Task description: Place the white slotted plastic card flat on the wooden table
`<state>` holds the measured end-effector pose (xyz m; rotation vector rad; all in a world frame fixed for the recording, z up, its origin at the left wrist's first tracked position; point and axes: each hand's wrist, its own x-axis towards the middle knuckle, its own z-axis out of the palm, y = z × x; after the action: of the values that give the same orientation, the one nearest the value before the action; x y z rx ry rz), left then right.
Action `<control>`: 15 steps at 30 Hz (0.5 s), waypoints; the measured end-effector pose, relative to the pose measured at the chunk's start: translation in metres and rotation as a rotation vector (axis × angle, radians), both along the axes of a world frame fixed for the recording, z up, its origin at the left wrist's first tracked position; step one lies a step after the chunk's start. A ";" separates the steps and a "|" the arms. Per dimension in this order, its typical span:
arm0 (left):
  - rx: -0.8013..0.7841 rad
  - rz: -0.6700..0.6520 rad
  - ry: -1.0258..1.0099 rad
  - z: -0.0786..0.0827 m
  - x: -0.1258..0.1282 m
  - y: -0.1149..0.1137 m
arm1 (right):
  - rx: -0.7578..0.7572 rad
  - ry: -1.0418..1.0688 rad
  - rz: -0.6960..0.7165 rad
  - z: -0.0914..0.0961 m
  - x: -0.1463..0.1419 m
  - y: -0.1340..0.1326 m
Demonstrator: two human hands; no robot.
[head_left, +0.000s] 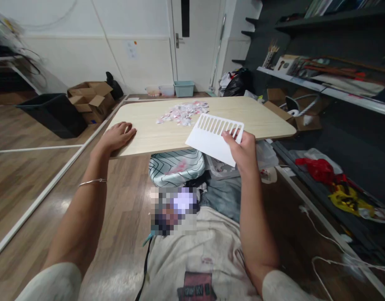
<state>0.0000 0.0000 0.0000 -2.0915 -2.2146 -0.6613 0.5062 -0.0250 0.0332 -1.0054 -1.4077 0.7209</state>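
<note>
In my right hand (pixel 245 147) is a flat white plastic scraper (pixel 208 140) with a row of long slots along one edge. My thumb lies over the slotted end, and the scraper is tilted above the front edge of the pale wooden table (pixel 145 136). A loose heap of torn paper scraps (pixel 184 112) lies on the tabletop beyond the scraper. My left hand (pixel 120 136) rests on the table's left front corner, fingers laid on the surface and holding nothing. Below the front edge sits a basket (pixel 176 167) with a white, dark-lined lining.
Beside the basket, partly under the table, is a clear plastic box (pixel 222 167). A black bin (pixel 54 115) and cardboard boxes (pixel 92 98) stand on the left. Loaded shelves (pixel 330 90) line the right wall. Behind the table is a teal tub (pixel 184 88).
</note>
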 end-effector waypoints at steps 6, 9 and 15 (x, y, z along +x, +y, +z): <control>0.022 -0.021 -0.033 0.002 0.002 -0.002 | 0.003 0.068 -0.036 -0.002 -0.003 0.003; 0.008 -0.026 -0.031 0.007 0.006 -0.005 | 0.012 0.028 -0.036 -0.002 -0.004 0.003; -0.060 -0.007 -0.009 0.016 0.015 -0.012 | -0.020 -0.030 0.026 0.000 -0.003 -0.001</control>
<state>0.0150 -0.0125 0.0162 -2.1290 -2.2607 -0.6131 0.5035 -0.0263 0.0333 -1.0184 -1.4441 0.7426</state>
